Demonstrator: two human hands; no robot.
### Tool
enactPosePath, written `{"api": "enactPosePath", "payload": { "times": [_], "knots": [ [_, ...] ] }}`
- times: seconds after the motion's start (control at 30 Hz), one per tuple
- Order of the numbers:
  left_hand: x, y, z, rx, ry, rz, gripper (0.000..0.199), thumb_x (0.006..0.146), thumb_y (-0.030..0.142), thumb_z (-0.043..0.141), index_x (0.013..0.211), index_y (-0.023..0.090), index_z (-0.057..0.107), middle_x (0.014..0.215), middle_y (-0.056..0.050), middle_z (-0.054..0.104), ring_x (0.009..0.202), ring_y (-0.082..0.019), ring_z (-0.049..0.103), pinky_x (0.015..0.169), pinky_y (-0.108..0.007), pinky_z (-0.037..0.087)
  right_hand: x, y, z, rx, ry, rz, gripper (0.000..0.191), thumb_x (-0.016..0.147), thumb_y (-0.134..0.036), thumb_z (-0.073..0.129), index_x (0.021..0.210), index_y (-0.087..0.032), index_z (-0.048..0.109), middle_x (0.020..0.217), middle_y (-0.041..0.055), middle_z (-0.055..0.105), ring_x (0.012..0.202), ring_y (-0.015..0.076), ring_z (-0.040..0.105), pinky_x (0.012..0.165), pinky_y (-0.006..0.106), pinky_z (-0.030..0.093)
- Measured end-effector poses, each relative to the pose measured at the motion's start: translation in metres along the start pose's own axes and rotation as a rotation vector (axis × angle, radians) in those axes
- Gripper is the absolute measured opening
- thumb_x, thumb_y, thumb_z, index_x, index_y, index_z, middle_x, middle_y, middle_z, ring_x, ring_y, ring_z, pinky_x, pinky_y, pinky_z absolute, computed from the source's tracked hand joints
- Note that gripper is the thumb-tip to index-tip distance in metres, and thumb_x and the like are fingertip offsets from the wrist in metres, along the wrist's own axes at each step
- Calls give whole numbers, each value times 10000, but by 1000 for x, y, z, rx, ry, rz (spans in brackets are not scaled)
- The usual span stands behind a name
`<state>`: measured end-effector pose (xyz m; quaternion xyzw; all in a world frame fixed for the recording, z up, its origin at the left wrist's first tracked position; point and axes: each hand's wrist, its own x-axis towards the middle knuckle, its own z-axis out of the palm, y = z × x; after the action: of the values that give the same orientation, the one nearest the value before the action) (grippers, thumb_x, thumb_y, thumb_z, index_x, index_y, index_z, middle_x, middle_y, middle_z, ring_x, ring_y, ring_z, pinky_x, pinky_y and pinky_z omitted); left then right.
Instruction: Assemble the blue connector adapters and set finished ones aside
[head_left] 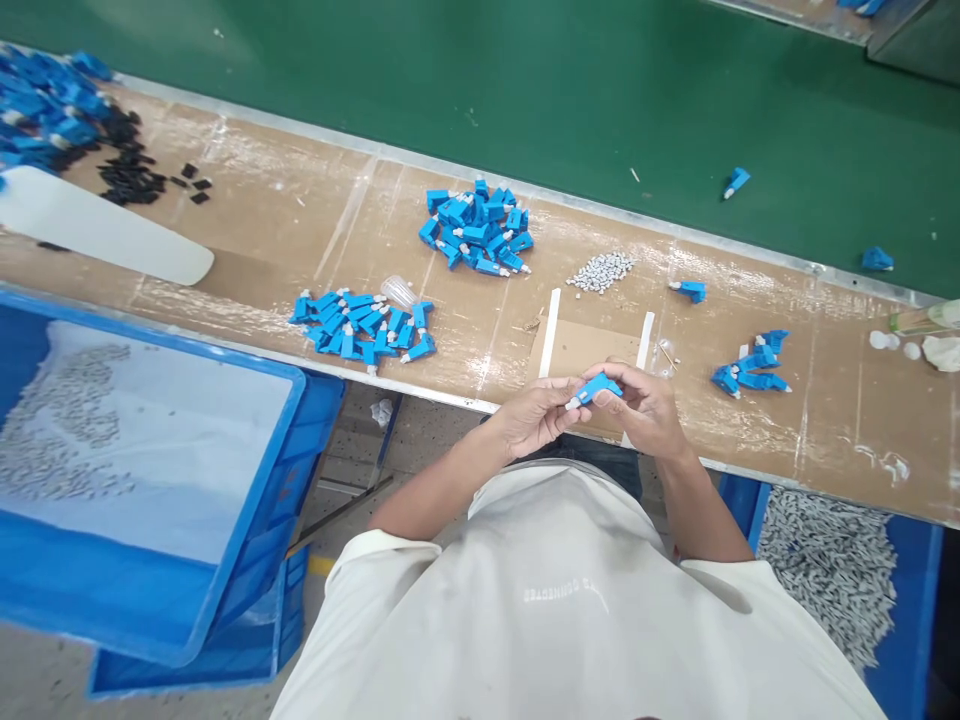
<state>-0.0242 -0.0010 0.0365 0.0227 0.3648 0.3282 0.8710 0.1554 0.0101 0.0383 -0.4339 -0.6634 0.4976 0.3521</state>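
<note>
A small blue plastic part with a white tip [598, 388] is held between my two hands above the near edge of the workbench. My left hand [541, 412] pinches it by the white-tipped end. Around its other end the fingers of my right hand [646, 405] are closed, thumb on top. Just beyond my hands lies a cardboard patch [592, 348] between two white strips. A pile of small grey pieces [601, 271] sits behind that patch. One blue part [688, 291] rests alone to the right, and a small cluster of blue parts [752, 367] lies farther right.
Two heaps of blue parts [480, 228] lie left of centre, with a clear plastic piece [399, 292] between them. Black pieces [127, 165] are at far left. A green belt [525, 90] runs behind. Blue crates [259, 480] stand at left; a bin of grey pieces [829, 570] is at right.
</note>
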Motion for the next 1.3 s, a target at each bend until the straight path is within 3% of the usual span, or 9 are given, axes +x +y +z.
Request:
{"api": "enactPosePath", "payload": {
  "times": [0.17,0.37,0.67,0.77,0.83,1.0,1.13,1.2,1.3],
  "knots": [
    [1,1,-8,163,-45,88,305,946,360,694,816,88,742,754,-93,757,586,-120,715,582,-171,579,0,3,2,-206,112,-34,344,921,-524,682,963,-191,756,745,17,644,636,141,547,564,268,420],
    [9,3,-14,235,-75,118,230,831,307,818,817,84,766,755,-93,770,596,-105,704,598,-158,557,0,3,5,-318,135,-118,296,959,-470,648,975,-192,749,694,-3,574,564,124,441,529,268,373],
    [20,3,-10,143,-37,109,202,876,270,766,784,96,723,703,-62,749,611,-110,724,625,-145,575,10,10,0,-384,101,-145,305,982,-455,604,1005,-186,747,729,15,603,601,143,482,596,284,405],
    [25,7,-10,135,-22,123,353,914,456,710,904,104,721,792,-110,780,694,-167,763,629,-200,595,36,20,-20,-453,89,-67,328,965,-473,598,985,-185,755,748,23,643,615,150,504,608,286,395],
    [28,10,-13,158,14,206,451,890,544,708,986,104,710,839,-123,782,712,-184,765,618,-225,589,57,28,-40,-545,86,4,332,950,-464,590,960,-180,761,750,26,653,624,154,512,615,286,380],
    [34,8,-35,336,296,663,446,767,491,829,978,119,702,819,-61,745,689,-134,697,614,-212,538,116,38,-73,-810,77,83,330,936,-423,549,975,-173,761,789,53,672,704,191,553,664,296,361],
    [42,-1,-55,385,508,849,378,797,461,796,977,148,686,759,-24,709,679,-132,664,630,-221,523,174,27,-53,-982,6,57,323,962,-402,522,908,-169,740,863,97,710,757,217,567,668,308,333],
    [46,-6,-63,411,531,877,357,806,445,792,985,156,681,785,-28,712,691,-137,666,650,-232,529,204,20,-32,-995,-57,6,326,973,-388,514,892,-165,738,870,101,717,776,222,582,675,309,335],
    [50,-12,-70,475,529,890,335,809,436,796,983,168,693,834,-41,718,727,-153,676,694,-254,547,243,14,-3,-908,-121,-33,351,979,-417,534,1089,-157,744,932,97,742,836,228,625,722,296,378]
  ]
}}
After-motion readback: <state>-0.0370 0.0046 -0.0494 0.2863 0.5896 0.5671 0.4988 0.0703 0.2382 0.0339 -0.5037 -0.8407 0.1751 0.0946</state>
